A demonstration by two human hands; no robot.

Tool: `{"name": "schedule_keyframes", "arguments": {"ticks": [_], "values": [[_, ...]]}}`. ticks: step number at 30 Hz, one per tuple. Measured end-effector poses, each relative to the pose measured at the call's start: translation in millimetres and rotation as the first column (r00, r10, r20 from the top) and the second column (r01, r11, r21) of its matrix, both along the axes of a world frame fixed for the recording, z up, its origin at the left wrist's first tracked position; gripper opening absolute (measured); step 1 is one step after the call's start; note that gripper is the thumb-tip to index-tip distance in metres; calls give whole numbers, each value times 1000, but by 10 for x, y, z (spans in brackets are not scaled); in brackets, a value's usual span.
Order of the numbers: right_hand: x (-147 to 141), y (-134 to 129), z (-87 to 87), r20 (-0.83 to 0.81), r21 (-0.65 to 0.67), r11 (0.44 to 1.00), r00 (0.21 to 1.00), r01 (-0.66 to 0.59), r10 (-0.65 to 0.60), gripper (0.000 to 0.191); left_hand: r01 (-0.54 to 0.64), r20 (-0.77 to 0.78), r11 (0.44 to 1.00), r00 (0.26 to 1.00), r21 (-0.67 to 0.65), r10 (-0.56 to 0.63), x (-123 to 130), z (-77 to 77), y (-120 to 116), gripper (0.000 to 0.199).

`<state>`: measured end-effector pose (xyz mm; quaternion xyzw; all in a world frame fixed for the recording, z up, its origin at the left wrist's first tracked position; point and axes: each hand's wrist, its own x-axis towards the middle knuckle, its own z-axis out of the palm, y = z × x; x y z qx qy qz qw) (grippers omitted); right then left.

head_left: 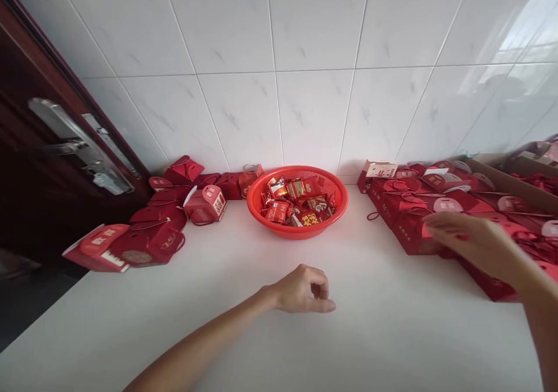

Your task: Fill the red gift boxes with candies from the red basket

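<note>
- Below and around the right grip (479, 243) lie the packed red boxes (407, 235); their near edge runs away from it toward the tiled wall (318, 25); whether it holds one, I cannot tell;
- Well left, the left grip (303, 292) curls loosely, nothing visible inside; the basket (297, 232) lies beyond it

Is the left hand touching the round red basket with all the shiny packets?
Apart. The head view shows bare white tabletop between the left hand and the near side of the basket.
</note>
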<state>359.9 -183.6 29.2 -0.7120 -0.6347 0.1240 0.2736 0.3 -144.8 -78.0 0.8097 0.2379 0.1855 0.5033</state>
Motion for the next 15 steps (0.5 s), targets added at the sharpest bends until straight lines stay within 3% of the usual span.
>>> {"name": "schedule_keyframes", "arguments": {"ticks": [2, 4, 7, 9, 11, 13, 14, 15], "values": [[-370, 12, -119, -164, -56, 957, 949, -283, 271, 36, 33, 7, 999, 999, 38, -33, -146, 193, 7, 23], [-712, 28, -280, -257, -118, 866, 857, -486, 447, 37, -13, 11, 991, 1000, 132, 11, -350, 428, 62, 21], [-1116, 59, -537, -362, -157, 741, 736, -652, 571, 29, -298, 32, 912, 953, 282, 301, -785, 778, 265, 24], [-1296, 72, -686, -428, -150, 709, 692, -689, 581, 23, -556, 98, 758, 823, 341, 559, -1144, 952, 468, 24], [-1407, 76, -809, -488, -138, 702, 665, -699, 566, 18, -796, 191, 497, 578, 346, 793, -1517, 1062, 691, 23], [-1461, 73, -908, -540, -126, 706, 645, -697, 541, 16, -893, 188, 243, 331, 379, 925, -1854, 1116, 900, 18], [-1472, 71, -950, -558, -124, 712, 642, -691, 526, 16, -894, 157, 142, 227, 424, 961, -1997, 1128, 993, 17], [-1476, 69, -987, -571, -124, 721, 643, -682, 510, 15, -892, 144, 101, 181, 440, 973, -2117, 1131, 1077, 17]]}}
